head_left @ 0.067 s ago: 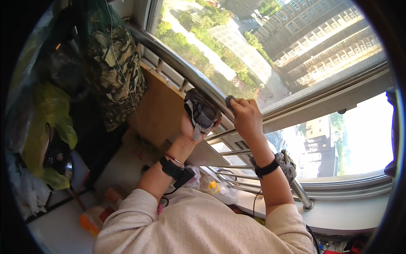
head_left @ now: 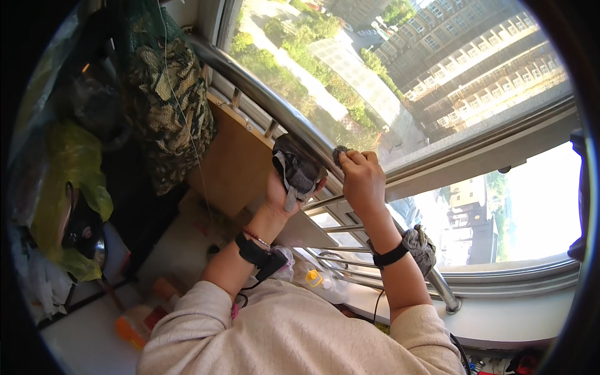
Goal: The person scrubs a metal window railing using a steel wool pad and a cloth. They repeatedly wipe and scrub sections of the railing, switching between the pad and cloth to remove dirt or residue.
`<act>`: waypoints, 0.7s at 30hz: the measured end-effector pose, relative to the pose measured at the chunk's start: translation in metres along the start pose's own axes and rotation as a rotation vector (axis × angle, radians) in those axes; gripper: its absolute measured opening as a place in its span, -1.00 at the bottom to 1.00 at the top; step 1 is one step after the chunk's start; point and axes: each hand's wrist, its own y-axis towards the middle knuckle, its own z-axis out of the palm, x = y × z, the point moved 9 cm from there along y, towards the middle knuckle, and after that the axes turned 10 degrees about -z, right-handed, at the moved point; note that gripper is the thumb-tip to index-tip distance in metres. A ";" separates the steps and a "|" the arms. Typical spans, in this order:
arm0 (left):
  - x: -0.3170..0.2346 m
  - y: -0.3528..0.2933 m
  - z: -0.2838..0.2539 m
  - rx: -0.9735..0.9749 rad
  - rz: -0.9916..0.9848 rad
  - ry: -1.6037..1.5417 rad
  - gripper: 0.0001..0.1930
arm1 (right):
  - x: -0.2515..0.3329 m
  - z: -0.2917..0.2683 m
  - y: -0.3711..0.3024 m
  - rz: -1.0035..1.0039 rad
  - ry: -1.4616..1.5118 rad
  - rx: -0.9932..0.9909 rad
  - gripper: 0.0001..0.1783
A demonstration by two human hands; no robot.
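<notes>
My left hand (head_left: 275, 191) is closed around a dark grey, shoe-like thing (head_left: 299, 170) with pale grey trim and a light grey tongue or flap, held just below the metal rail. Its exact kind cannot be made out. In the fingertips of my right hand (head_left: 364, 181) is a small, mottled dark grey wad (head_left: 339, 154) that looks like a scouring pad. The wad is beside the upper right of the shoe-like thing, apart from it, near the rail. Both forearms reach forward, a black band on each wrist.
The shiny metal rail (head_left: 256, 87) runs along the window, with a grey cloth (head_left: 420, 251) bunched on it near my right wrist. A filled net bag (head_left: 169, 119) hangs at the left, above a yellow plastic bag (head_left: 75, 187). A clear bottle (head_left: 325, 281) lies below the railing.
My right hand has shifted slightly left and down, and more of the wad shows. My left hand and the shoe-like thing stay nearly in place.
</notes>
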 end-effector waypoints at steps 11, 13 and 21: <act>0.000 0.001 -0.003 -0.056 0.019 0.037 -0.36 | 0.018 0.041 0.064 0.035 -0.003 0.036 -0.63; 0.000 0.000 -0.001 -0.022 0.005 0.022 -0.36 | 0.018 0.019 0.038 -0.008 -0.003 -0.016 -0.61; -0.001 -0.001 -0.007 -0.006 0.001 -0.067 -0.38 | 0.011 0.006 -0.009 -0.077 -0.083 0.000 -0.63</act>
